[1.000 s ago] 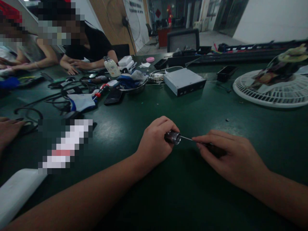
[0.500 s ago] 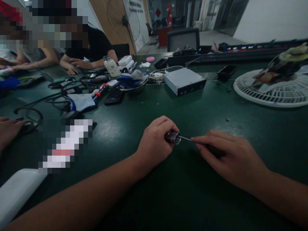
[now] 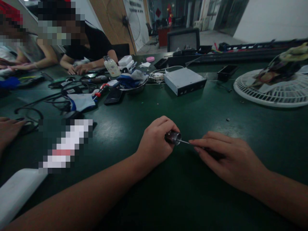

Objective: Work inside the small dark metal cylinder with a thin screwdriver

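Has at the far left another person's hand [image 3: 11,131] beside black cables [image 3: 31,109], and nearer, a smooth white piece [image 3: 21,184] slanting up and rightward. Shows next a red-and-black screwdriver [image 3: 103,88], a black phone-like slab [image 3: 114,96] and a metal bowl [image 3: 137,88] heaped with blue-and-white cloth [image 3: 132,78], all on the dark green table [image 3: 130,128]. Keeps the left hand [image 3: 156,138] curled around the dark metal cylinder [image 3: 172,137], in front of the wearer near mid-view. Points the cylinder's open end right, toward the other hand, with its long axis running mostly sideways and dipping slightly toward the wearer. Has a silver-and-black box [image 3: 184,80] farther back. Brings the thin-shafted tool [image 3: 185,141] leftward to that open end; cannot tell how deep. Pinches the tool in the right hand [image 3: 226,157], mostly hiding its dark handle. Has a small dark ring [image 3: 228,119] beyond the knuckles, then a round white grille [image 3: 269,98] lying flat at far right.
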Tool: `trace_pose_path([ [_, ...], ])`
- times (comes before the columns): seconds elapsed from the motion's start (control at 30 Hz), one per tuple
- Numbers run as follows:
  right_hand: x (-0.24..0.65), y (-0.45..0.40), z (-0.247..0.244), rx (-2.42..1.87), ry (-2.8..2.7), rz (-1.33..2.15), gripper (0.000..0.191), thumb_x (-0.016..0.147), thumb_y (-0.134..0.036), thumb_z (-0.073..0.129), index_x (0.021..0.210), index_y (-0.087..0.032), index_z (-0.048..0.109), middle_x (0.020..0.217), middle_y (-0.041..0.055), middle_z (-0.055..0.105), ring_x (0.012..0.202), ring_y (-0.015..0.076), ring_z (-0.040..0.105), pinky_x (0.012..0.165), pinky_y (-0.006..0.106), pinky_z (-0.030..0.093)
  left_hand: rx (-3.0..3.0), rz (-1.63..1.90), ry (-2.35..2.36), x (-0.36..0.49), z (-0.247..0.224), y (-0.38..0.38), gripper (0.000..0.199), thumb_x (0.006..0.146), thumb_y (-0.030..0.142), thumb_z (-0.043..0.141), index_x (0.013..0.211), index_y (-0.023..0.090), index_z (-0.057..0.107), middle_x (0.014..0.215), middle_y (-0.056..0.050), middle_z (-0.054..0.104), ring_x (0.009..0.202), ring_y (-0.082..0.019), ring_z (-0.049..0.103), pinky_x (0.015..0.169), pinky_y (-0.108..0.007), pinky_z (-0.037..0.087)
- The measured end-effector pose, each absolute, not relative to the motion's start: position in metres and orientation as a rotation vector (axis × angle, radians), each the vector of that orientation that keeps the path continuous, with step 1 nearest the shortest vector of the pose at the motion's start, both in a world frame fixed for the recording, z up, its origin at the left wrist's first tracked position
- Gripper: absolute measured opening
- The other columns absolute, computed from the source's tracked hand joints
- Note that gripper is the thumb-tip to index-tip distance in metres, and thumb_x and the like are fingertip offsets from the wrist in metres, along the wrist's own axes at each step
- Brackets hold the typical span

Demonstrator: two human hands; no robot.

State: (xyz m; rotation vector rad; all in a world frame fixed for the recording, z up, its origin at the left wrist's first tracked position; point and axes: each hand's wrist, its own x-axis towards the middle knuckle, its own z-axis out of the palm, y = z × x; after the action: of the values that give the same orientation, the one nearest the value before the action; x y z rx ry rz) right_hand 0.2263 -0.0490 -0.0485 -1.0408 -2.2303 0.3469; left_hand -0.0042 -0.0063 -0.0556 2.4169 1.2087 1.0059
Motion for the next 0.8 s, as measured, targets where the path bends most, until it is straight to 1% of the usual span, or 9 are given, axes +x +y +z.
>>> trace_pose_path([
  [0.2,0.227,-0.0496,-0.0496,-1.135,-2.19,0.321,0.02,0.091,-0.016,0.062,0.104,-0.019,0.077,0.079,0.0022,0.069,0.06,0.0116,0.061,0.053,0.024,0.047,2.411,1.025,1.205,-0.0034,-0.0556,-0.007,0.021,0.076,-0.001,0.061,0.085,0.017,0.066,0.091,-0.001,0.063,0.084,-0.013,0.059,0.072,-0.028,0.046],
  [0.3,0.2254,-0.05,-0.0485,-1.142,-2.173,0.278,0.021,0.092,-0.017,0.061,0.106,-0.018,0.076,0.078,0.003,0.068,0.061,0.0122,0.062,0.053,0.024,0.047,2.409,1.019,1.211,-0.0045,-0.0555,-0.0081,0.021,0.076,-0.001,0.06,0.086,0.017,0.067,0.091,-0.001,0.063,0.083,-0.014,0.059,0.072,-0.028,0.046],
  [0.43,0.2249,-0.0488,-0.0472,-1.04,-2.233,0.345,0.026,0.094,-0.016,0.058,0.113,-0.02,0.076,0.084,0.0038,0.071,0.061,0.0112,0.062,0.053,0.023,0.047,2.416,1.001,1.208,-0.0044,-0.0545,-0.007,0.02,0.076,0.001,0.06,0.085,0.017,0.066,0.091,-0.002,0.063,0.083,-0.014,0.059,0.071,-0.028,0.046],
  [0.5,0.2254,-0.0484,-0.048,-1.036,-2.242,0.362,0.025,0.094,-0.016,0.058,0.111,-0.02,0.076,0.084,0.0035,0.071,0.06,0.0109,0.062,0.053,0.023,0.047,2.417,1.002,1.203,-0.0038,-0.055,-0.0061,0.02,0.077,0.0,0.06,0.086,0.018,0.066,0.092,-0.001,0.063,0.083,-0.014,0.059,0.071,-0.028,0.046],
  [0.63,0.2253,-0.0496,-0.0506,-1.115,-2.206,0.318,0.02,0.091,-0.016,0.062,0.103,-0.019,0.077,0.076,0.0019,0.068,0.058,0.0111,0.06,0.052,0.024,0.046,2.412,1.024,1.197,-0.0038,-0.0577,-0.0066,0.022,0.075,-0.001,0.061,0.086,0.018,0.066,0.091,-0.001,0.063,0.083,-0.013,0.059,0.07,-0.027,0.046],
  [0.8,0.2227,-0.0503,-0.048,-1.103,-2.181,0.294,0.022,0.093,-0.015,0.061,0.109,-0.018,0.076,0.079,0.0029,0.068,0.06,0.0113,0.061,0.052,0.023,0.047,2.404,1.019,1.178,-0.0061,-0.0562,-0.0086,0.022,0.075,-0.001,0.061,0.086,0.018,0.066,0.091,-0.001,0.063,0.081,-0.013,0.058,0.069,-0.026,0.046],
])
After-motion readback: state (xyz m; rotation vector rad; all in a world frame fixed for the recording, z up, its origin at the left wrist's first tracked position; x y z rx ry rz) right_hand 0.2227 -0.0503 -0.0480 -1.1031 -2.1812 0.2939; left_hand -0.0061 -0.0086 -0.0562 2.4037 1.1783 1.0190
